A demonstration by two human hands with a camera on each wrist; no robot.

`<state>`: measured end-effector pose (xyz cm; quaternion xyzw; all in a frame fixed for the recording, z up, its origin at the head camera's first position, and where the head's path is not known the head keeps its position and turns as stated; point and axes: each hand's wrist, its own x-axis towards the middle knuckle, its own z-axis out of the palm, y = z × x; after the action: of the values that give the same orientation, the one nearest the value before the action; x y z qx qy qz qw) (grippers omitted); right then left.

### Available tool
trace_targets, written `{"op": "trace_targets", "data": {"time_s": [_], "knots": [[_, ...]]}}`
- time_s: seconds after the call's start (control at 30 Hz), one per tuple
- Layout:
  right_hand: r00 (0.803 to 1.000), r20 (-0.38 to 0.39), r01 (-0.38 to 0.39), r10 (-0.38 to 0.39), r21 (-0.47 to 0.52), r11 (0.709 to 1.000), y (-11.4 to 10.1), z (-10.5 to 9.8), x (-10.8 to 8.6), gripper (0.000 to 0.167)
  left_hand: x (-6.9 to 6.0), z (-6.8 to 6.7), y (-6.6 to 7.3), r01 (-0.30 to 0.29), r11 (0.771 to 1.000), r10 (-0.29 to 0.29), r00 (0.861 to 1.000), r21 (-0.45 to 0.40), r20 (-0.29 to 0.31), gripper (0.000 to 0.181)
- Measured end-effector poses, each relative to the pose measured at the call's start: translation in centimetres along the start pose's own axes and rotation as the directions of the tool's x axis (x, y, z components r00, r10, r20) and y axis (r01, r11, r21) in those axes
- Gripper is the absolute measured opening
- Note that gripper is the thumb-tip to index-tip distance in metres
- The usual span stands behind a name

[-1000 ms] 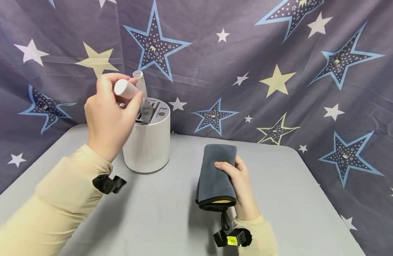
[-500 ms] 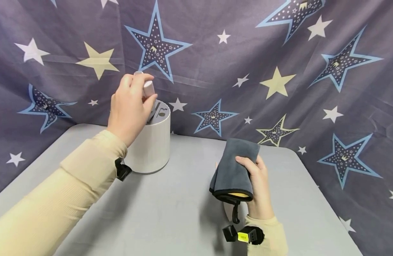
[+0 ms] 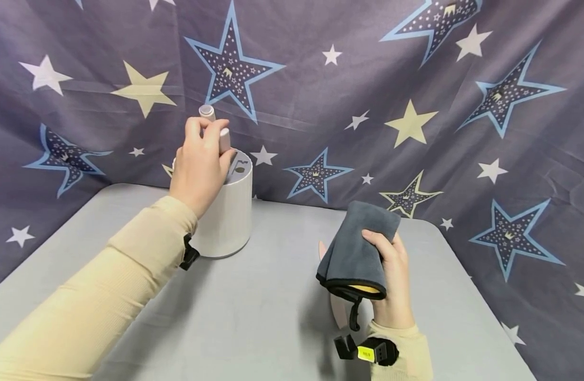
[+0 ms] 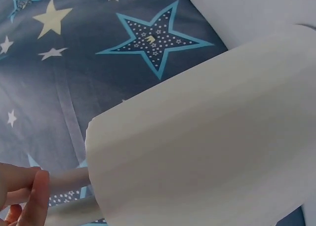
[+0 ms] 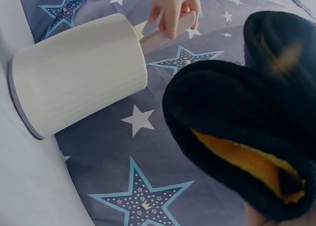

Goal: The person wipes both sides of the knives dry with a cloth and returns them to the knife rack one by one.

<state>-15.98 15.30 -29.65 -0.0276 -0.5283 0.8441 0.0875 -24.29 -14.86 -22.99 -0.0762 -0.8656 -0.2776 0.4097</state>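
Note:
In the head view my left hand (image 3: pixel 199 161) grips the white handle of a knife (image 3: pixel 225 142) above the white round knife block (image 3: pixel 227 222). The knife's blade is out of sight. Just behind the fingers rises a second white handle (image 3: pixel 207 111). The left wrist view shows the gripped handle (image 4: pixel 69 180) meeting the block's top edge. My right hand (image 3: pixel 392 280) holds a folded dark grey cloth (image 3: pixel 356 248) with a yellow inner side and black edging, off the table. Part of a pale pinkish curved thing (image 3: pixel 338 309) shows behind the cloth; its kind is hidden.
The block stands at the back left of the grey table (image 3: pixel 263 328). Its top has several slots, partly covered by my left hand. A dark star-patterned curtain (image 3: pixel 292 132) hangs right behind the table. Black camera mounts sit on both wrists.
My left hand has moved right and carried the knife upright into the block; its grey blade, seen one second ago, is now hidden. My right hand has moved right with the cloth, tilting it.

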Motion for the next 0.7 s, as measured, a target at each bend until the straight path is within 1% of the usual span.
{"op": "trace_targets", "data": {"time_s": [0.07, 0.2, 0.37, 0.53, 0.7], "knots": [[1.000, 0.000, 0.004, -0.004, 0.006, 1.000, -0.16, -0.07, -0.03, 0.027, -0.07, 0.13, 0.03, 0.003, 1.000, -0.003, 1.000, -0.002, -0.010, 0.048], [1.000, -0.016, 0.010, -0.009, 0.017, 1.000, -0.44, -0.23, -0.02, 0.027, -0.25, 0.32, 0.12, -0.013, 1.000, 0.013, 0.999, -0.004, -0.046, 0.048], [0.999, -0.039, 0.023, -0.022, 0.019, 1.000, -0.61, -0.40, 0.07, 0.026, -0.50, 0.36, 0.13, -0.035, 0.999, 0.035, 0.996, -0.001, -0.081, 0.039], [0.999, -0.043, 0.031, -0.031, 0.007, 0.999, -0.56, -0.62, 0.12, 0.027, -0.61, 0.11, 0.15, -0.044, 0.999, 0.043, 0.994, -0.008, -0.098, 0.032], [0.998, -0.046, 0.032, -0.033, -0.005, 0.999, -0.58, -0.79, 0.05, 0.028, -0.64, -0.20, 0.20, -0.040, 0.999, 0.039, 0.991, -0.008, -0.131, 0.030]]}}
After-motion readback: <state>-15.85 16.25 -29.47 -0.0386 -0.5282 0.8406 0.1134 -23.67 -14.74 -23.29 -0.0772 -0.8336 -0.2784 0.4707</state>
